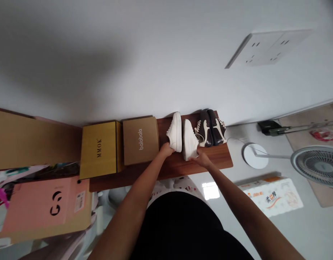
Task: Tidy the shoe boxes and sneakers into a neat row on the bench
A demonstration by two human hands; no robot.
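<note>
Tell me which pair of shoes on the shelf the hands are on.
The white pair: left hand and right hand each hold one heel. The dark brown pair beside it is untouched.

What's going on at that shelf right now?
A person has one hand on each of two white shoes on the wooden shelf. The left hand grips the heel of the left shoe, and the right hand holds the heel of the right shoe. The toes point at the wall. A dark pair sits just to their right and a brown box to their left.
</note>
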